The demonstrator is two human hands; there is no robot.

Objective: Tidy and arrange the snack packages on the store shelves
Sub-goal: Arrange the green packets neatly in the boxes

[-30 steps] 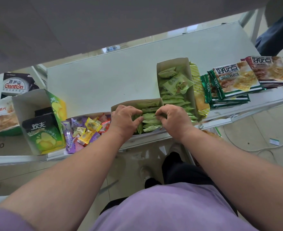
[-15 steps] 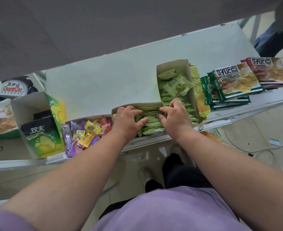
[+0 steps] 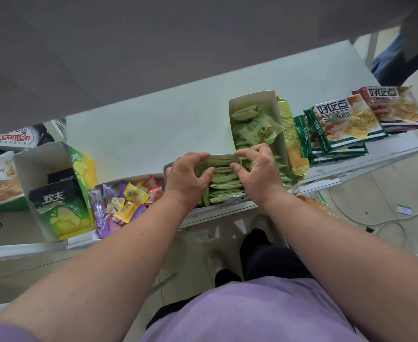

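Observation:
A row of small green snack packets [image 3: 224, 187] stands on edge in an open cardboard display box [image 3: 224, 158] at the front of the white shelf [image 3: 141, 134]. My left hand [image 3: 187, 178] curls its fingers over the left ends of the rear packets. My right hand [image 3: 258, 172] pinches the right ends of the same packets, fingers bent. A second open box [image 3: 275, 112] behind and to the right holds more green packets, some loose on top.
Left of the box lies a pile of mixed coloured candy packets [image 3: 124, 203] and an open green chip carton [image 3: 55, 191]. Stacked biscuit bags [image 3: 343, 127] and a brown-red bag [image 3: 395, 108] lie at the right. Another shelf hangs overhead. A cable lies on the floor.
Both hands have shifted from the front of the packet row toward its back, now gripping the rear packets near the box's back wall.

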